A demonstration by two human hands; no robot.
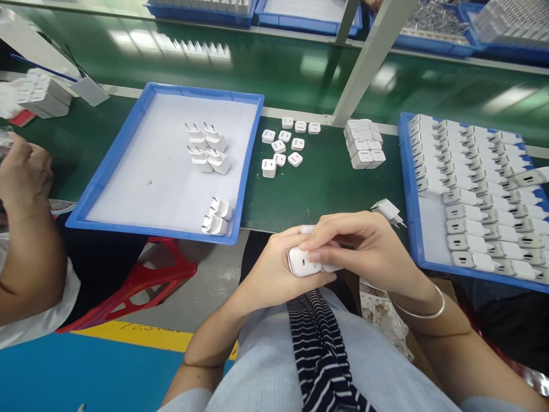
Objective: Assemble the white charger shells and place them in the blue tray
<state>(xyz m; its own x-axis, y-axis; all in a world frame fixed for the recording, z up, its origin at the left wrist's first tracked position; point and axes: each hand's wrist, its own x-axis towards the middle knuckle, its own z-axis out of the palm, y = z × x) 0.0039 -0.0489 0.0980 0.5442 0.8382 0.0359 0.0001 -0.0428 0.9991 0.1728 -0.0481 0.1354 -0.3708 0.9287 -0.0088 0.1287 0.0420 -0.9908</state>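
Note:
My left hand (272,266) is closed around a white power adapter (302,264), whose end face with a small port slot points up at me. My right hand (364,240) reaches over from the right, its thumb and fingers pinched at the adapter's edge. More white plastic shows under the right fingers and above the left hand; I cannot tell whether these are separate pieces. Close to the right hand, a white two-pin adapter (387,212) lies on the green bench. Small white end pieces (278,146) with slots lie loosely grouped beyond my hands.
A blue-rimmed tray (150,231) at left holds several pinned adapters (208,151). The right-hand blue tray (409,189) carries rows of adapters. White blocks (363,143) are stacked by a metal post (369,63). A co-worker's arm (26,229) and a red stool (141,280) are at left.

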